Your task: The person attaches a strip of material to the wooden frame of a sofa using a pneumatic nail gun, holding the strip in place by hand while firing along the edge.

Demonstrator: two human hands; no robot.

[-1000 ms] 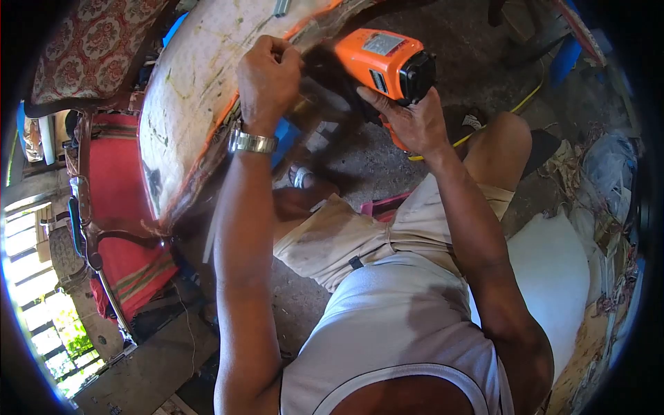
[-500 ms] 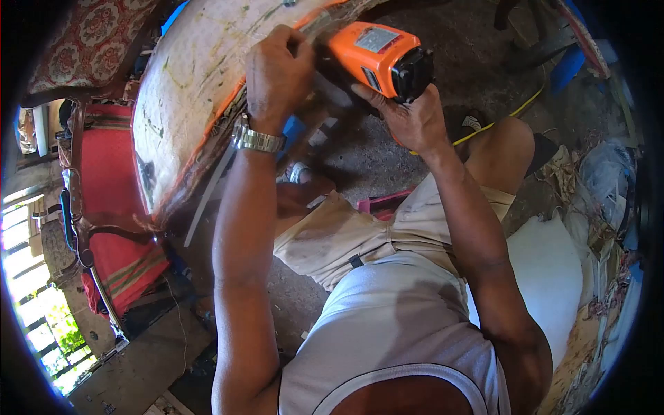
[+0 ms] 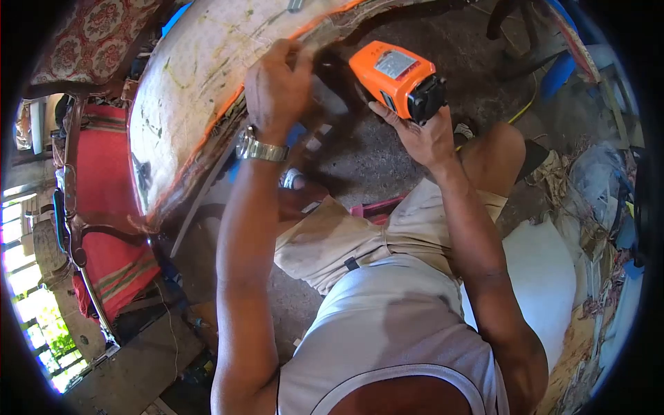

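My right hand point(image 3: 423, 137) is wrapped round the lower part of an orange staple gun point(image 3: 394, 72) with a black end cap and a pale label. Its front end stands apart from the frame's edge. My left hand point(image 3: 280, 93), wearing a metal watch, rests at the edge of a large curved padded piece point(image 3: 187, 90) with a pale, stained cover. An orange strip point(image 3: 232, 104) runs along that edge. My left fingers are bent, and what they grip, if anything, is hidden.
A yellow hose point(image 3: 523, 111) lies to the right of my knee. A red-covered chair point(image 3: 104, 166) stands at left, with a patterned upholstered piece point(image 3: 97, 38) above it. Plastic bags point(image 3: 598, 173) and scraps line the right side. A white sheet point(image 3: 536, 277) lies beside me.
The staple gun has moved right and slightly down, away from the padded piece's edge. My left hand stays at the edge, its index finger lifted a little. The view has shifted slightly.
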